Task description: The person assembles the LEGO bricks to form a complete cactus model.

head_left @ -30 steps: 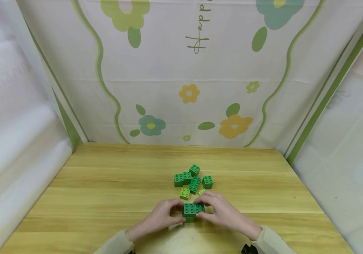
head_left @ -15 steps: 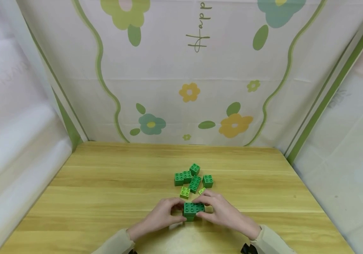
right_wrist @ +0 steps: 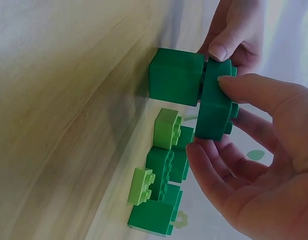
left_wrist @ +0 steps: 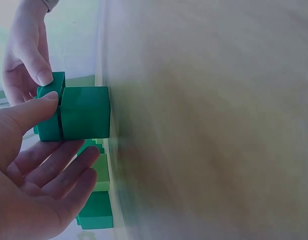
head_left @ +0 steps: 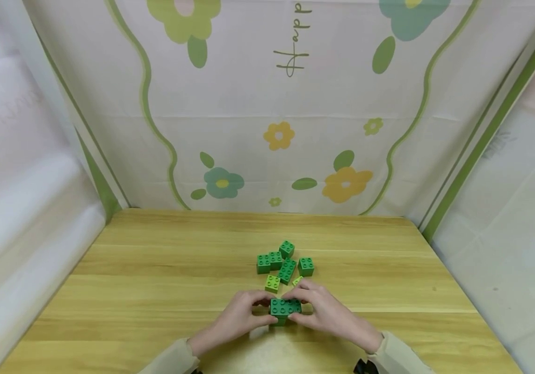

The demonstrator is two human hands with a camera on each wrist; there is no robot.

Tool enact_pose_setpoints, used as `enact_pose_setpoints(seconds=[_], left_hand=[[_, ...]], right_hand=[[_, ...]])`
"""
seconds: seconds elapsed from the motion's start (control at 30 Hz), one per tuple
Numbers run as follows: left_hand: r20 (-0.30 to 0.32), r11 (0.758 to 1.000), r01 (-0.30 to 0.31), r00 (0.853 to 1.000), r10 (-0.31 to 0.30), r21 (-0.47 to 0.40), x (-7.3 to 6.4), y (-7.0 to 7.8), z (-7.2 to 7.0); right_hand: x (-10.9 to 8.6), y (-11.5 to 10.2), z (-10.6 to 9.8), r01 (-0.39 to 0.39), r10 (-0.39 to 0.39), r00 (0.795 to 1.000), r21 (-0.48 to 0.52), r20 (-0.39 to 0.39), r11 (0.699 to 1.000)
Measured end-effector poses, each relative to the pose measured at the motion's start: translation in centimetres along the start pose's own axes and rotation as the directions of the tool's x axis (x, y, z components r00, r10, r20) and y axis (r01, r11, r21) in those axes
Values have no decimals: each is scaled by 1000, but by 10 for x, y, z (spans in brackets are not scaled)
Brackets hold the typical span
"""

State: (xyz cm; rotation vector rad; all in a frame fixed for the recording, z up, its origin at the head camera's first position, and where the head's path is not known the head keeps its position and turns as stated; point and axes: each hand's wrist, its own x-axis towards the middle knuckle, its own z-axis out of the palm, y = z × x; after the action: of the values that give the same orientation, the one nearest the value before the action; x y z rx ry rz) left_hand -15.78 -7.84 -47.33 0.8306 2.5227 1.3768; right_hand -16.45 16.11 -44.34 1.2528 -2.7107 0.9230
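Note:
In the head view, a long green toy building brick (head_left: pixel 280 307) with two rows of studs lies over a square green brick (head_left: pixel 278 322) near the table's front. My left hand (head_left: pixel 239 312) pinches the long brick's left part, thumb on the near face and fingers behind. At its right part, my right hand (head_left: pixel 321 309) pinches it the same way. The right wrist view shows a thin gap between the long brick (right_wrist: pixel 214 107) and the square brick (right_wrist: pixel 175 77), and the long one overhangs to the right.
Just beyond the hands lie several loose green bricks (head_left: pixel 288 271), a lime brick (head_left: pixel 272 283) and a second lime brick (head_left: pixel 297 281) partly hidden by the right hand. A flowered cloth (head_left: pixel 249 104) hangs behind the wooden table (head_left: pixel 155 259).
My left thumb and fingertips have slid slightly right along the long brick. My right hand keeps its grip, and the loose bricks lie as before.

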Motion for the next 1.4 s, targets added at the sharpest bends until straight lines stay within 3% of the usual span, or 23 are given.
enact_pose_setpoints(seconds=[0.3,0.7,1.2,1.4], left_hand=[[-4,1000,11,1000,-11,-29,2,-2,1],[-13,999,6,1000,-7,-46,1,-2,2],[-4,1000,24,1000,-24,0,3,0,2],[-10,999,18,1000,-18,40,4,2,4]], right_hand=[[0,0,2,8,-7,1000,36,-29,999],[1,-1,-2,-50,49,999,43,23,998],[3,-3,-3,-72,71,997,19,35,997],[4,-5,-4,-23,24,999,-22,29,999]])
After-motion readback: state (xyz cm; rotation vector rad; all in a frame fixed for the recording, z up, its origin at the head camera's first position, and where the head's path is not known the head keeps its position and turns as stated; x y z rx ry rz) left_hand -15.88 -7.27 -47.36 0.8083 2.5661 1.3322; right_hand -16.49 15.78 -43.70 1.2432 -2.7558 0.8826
